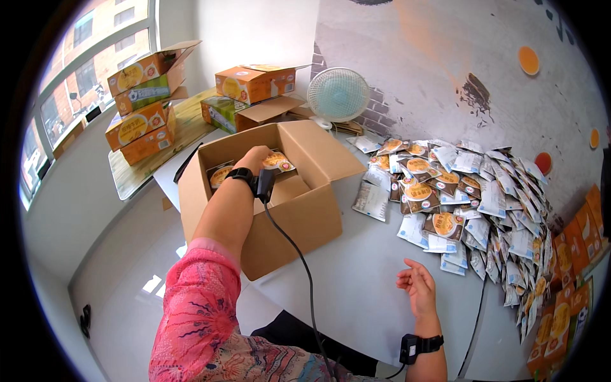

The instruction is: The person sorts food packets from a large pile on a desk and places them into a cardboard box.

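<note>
A large open cardboard box (299, 219) stands on the white table in front of me. My left hand (256, 156) reaches down into it, with its fingers turned away and mostly hidden. Right beside that hand lies a brown-and-orange food packet (280, 163) inside the box. A similar packet (220, 176) shows at the box's left inner side. My right hand (417, 286) hovers over the table's right part, fingers loosely apart and holding nothing. Beyond it spreads a big heap of brown and silver packets (443, 224).
Orange and green cartons (137, 127) are stacked on a wooden table at the left, under a window. Another pair of cartons (254, 84) stands behind the box, near a pale green fan (338, 95). More orange cartons (560, 318) line the right edge. A black cable (304, 267) hangs from my left wrist.
</note>
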Demonstrator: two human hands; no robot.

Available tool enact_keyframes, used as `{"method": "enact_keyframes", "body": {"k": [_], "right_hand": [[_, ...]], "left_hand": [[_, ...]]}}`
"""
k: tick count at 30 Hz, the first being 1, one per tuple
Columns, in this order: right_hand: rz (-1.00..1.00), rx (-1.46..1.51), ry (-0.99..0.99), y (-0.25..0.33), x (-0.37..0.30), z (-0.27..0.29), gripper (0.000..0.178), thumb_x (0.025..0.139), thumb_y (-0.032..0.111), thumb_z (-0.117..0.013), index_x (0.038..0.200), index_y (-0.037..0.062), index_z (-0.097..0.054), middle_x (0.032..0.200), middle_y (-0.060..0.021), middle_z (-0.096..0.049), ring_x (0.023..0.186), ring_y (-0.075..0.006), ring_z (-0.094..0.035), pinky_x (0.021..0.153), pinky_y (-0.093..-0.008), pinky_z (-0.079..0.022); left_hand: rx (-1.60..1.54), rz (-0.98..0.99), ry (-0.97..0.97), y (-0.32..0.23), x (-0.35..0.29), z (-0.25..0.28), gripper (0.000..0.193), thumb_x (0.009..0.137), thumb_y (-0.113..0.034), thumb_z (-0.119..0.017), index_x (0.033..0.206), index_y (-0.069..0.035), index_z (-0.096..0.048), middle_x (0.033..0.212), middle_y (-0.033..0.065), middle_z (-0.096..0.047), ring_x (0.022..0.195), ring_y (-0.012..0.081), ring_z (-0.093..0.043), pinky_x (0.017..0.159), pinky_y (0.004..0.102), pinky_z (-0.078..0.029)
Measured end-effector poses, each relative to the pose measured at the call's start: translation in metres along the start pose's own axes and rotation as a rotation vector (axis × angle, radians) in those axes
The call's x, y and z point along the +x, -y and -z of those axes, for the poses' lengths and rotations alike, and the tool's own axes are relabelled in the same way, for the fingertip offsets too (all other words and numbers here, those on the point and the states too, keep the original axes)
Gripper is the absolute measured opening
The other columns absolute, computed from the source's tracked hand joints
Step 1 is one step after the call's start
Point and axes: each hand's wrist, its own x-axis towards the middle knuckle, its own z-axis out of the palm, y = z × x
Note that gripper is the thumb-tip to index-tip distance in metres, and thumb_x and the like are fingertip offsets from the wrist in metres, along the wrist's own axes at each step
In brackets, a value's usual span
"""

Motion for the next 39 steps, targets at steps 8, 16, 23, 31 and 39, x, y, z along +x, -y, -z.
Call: {"method": "enact_keyframes", "body": {"k": [8, 16, 23, 31, 39], "right_hand": [[-0.018, 0.02, 0.019, -0.003, 0.009, 0.01, 0.033, 0.091, 0.024, -0.048, 0.116, 0.0032, -0.05, 0.091, -0.0077, -0.059, 0.077, -0.0132, -0.057, 0.071, -0.0259, -0.048], [0.016, 0.303, -0.207, -0.002, 0.012, 0.024, 0.024, 0.091, 0.025, -0.049, 0.102, 0.0058, -0.058, 0.081, -0.0024, -0.059, 0.069, -0.0081, -0.055, 0.066, -0.0218, -0.046], [0.073, 0.562, -0.34, -0.004, 0.015, 0.032, 0.021, 0.09, 0.022, -0.049, 0.097, 0.0055, -0.06, 0.077, -0.0004, -0.058, 0.064, -0.0061, -0.053, 0.059, -0.0202, -0.046], [0.092, 0.757, -0.471, -0.011, 0.017, 0.048, 0.021, 0.09, 0.02, -0.049, 0.099, 0.004, -0.059, 0.072, 0.0007, -0.056, 0.062, -0.0069, -0.052, 0.057, -0.0213, -0.046], [0.073, 0.831, -0.461, -0.002, 0.015, 0.048, 0.02, 0.089, 0.019, -0.049, 0.097, 0.0039, -0.059, 0.07, 0.0007, -0.056, 0.059, -0.0073, -0.053, 0.054, -0.0212, -0.047]], "left_hand": [[1.217, -1.366, -0.27, -0.002, -0.037, 0.025, 0.034, 0.072, -0.009, -0.06, 0.106, -0.001, -0.059, 0.101, 0.0094, -0.061, 0.094, 0.0193, -0.056, 0.084, 0.0329, -0.044], [-0.164, -0.86, 0.153, -0.088, -0.2, -0.128, 0.038, 0.084, -0.019, -0.057, 0.117, -0.003, -0.05, 0.11, 0.004, -0.053, 0.098, 0.0129, -0.049, 0.086, 0.0272, -0.036], [-0.247, -0.269, 0.81, -0.017, -0.232, -0.296, 0.031, 0.085, -0.01, -0.052, 0.114, 0.001, -0.047, 0.111, 0.0146, -0.052, 0.102, 0.025, -0.052, 0.091, 0.0362, -0.041], [-0.748, 0.318, 0.702, 0.041, -0.271, -0.419, 0.037, 0.089, -0.012, -0.044, 0.112, 0.015, -0.033, 0.114, 0.0267, -0.042, 0.104, 0.0358, -0.049, 0.095, 0.0425, -0.041], [-0.837, 0.338, 0.589, 0.04, -0.276, -0.453, 0.026, 0.091, -0.016, -0.044, 0.108, 0.005, -0.041, 0.108, 0.0191, -0.048, 0.103, 0.0318, -0.05, 0.092, 0.0406, -0.044]]}}
